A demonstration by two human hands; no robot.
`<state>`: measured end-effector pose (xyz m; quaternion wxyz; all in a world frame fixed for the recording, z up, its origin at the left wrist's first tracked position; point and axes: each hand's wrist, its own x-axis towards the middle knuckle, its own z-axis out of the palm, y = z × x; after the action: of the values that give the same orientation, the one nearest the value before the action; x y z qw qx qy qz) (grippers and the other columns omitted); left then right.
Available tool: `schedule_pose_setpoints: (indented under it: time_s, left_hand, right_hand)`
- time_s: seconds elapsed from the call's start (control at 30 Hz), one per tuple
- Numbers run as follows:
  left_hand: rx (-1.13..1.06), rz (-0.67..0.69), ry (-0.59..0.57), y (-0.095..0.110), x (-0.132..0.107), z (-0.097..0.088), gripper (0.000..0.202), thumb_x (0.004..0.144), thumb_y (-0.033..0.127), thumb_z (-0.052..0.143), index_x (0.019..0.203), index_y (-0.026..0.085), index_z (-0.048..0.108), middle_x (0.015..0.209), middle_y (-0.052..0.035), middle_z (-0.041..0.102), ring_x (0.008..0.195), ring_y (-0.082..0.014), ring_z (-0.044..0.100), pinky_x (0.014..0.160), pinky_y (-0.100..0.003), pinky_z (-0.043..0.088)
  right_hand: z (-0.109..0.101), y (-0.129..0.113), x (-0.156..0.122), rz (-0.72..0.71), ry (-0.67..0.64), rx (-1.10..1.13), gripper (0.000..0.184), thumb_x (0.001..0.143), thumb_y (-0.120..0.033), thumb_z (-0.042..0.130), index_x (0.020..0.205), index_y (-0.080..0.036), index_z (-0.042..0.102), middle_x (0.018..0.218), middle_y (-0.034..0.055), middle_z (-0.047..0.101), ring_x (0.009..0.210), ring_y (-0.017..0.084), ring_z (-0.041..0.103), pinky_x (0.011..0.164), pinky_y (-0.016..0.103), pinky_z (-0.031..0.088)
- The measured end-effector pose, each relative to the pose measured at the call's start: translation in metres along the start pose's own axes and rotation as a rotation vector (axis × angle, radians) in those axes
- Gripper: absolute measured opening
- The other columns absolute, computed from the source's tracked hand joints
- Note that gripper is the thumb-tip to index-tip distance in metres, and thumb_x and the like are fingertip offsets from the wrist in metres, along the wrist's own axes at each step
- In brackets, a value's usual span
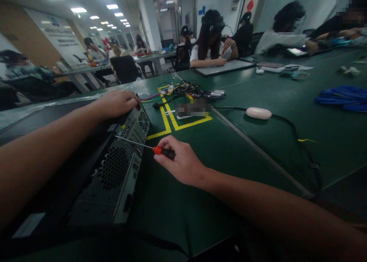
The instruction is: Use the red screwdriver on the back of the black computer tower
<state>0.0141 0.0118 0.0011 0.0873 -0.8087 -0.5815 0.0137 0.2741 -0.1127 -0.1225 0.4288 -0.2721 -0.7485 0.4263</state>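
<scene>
A black desktop computer case [94,178] lies on its side on the green table [200,201], its rear panel with fan grilles and ports facing right. My left hand [117,102] rests closed over the case's top far edge. My right hand [180,160] grips a screwdriver [149,146] with an orange and black handle. Its thin shaft points left, and its tip touches the rear panel near the upper ports.
A tangle of cables [183,89] lies inside yellow tape marks behind the case. A pink oval object [258,113] with a black cord sits to the right, and blue cloth [344,97] farther right. Other people sit working at the far side and at distant tables.
</scene>
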Motion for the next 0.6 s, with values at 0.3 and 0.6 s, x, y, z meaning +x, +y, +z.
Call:
schedule_pose_setpoints:
  time_s: [0.3, 0.6]
  left_hand:
    - [-0.003, 0.000, -0.005, -0.0002, -0.0009, -0.0009, 0.062, 0.098, 0.041, 0.025, 0.121, 0.015, 0.076, 0.139, -0.0141, 0.072, 0.128, -0.0315, 0.066, 0.115, -0.045, 0.046]
    - [-0.009, -0.007, -0.006, 0.0005, -0.0007, -0.0011, 0.062, 0.098, 0.042, 0.026, 0.122, 0.014, 0.076, 0.139, -0.0154, 0.072, 0.127, -0.0331, 0.066, 0.114, -0.047, 0.047]
  right_hand:
    - [-0.0002, -0.0014, -0.0003, 0.017, -0.004, -0.013, 0.014, 0.097, -0.029, 0.071, 0.104, -0.021, 0.062, 0.090, -0.0003, 0.068, 0.079, 0.017, 0.064, 0.074, 0.032, 0.050]
    - [-0.0022, -0.0018, 0.0006, -0.042, -0.005, -0.084, 0.013, 0.102, -0.033, 0.066, 0.103, -0.020, 0.066, 0.095, 0.0029, 0.072, 0.087, 0.019, 0.067, 0.081, 0.034, 0.049]
